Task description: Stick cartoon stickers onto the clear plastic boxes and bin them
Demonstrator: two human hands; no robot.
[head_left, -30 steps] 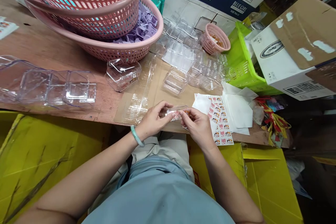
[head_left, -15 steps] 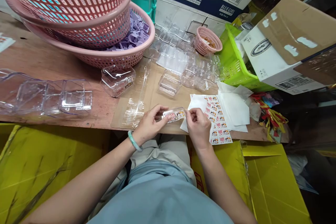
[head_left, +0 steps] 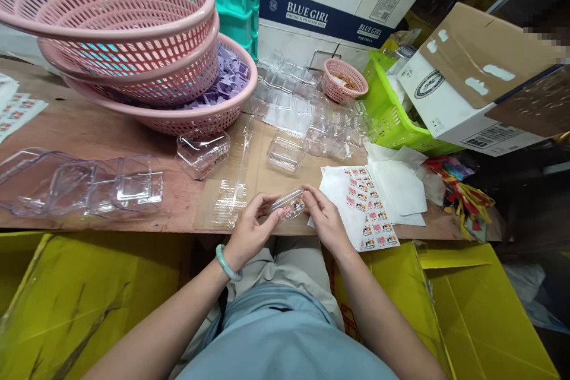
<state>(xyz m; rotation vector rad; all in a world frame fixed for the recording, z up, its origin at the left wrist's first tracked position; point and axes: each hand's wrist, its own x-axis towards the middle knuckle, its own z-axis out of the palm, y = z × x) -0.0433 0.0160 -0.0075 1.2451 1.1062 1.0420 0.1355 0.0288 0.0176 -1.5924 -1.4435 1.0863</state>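
Observation:
Between my hands is a small clear plastic case [head_left: 288, 204] with pink and calico-cat stickers on its face. My left hand [head_left: 255, 225] grips its left end, the thumb lying over the front. At the right end, the fingers of my right hand [head_left: 324, 217] pinch the case near its upper corner. Just right of that hand lie sticker sheets [head_left: 377, 219] printed with cats and pink figures, partly covered by white backing paper [head_left: 342, 196]. Beyond the hands, another clear plastic case [head_left: 285, 152] rests on the flattened cardboard [head_left: 262, 181].
Stacked pink baskets [head_left: 169, 113] with purple pieces stand at the left back. Clear plastic trays [head_left: 89, 184] lie on the left. More clear cases [head_left: 327, 136], a small pink basket [head_left: 341, 89] and a green basket [head_left: 394, 113] are behind. A white carton [head_left: 449, 95] leans at right.
My right hand has gone from a closed pinch beside the case to holding its right end, fingers more extended. The case is tilted more, and the camera view has shifted slightly.

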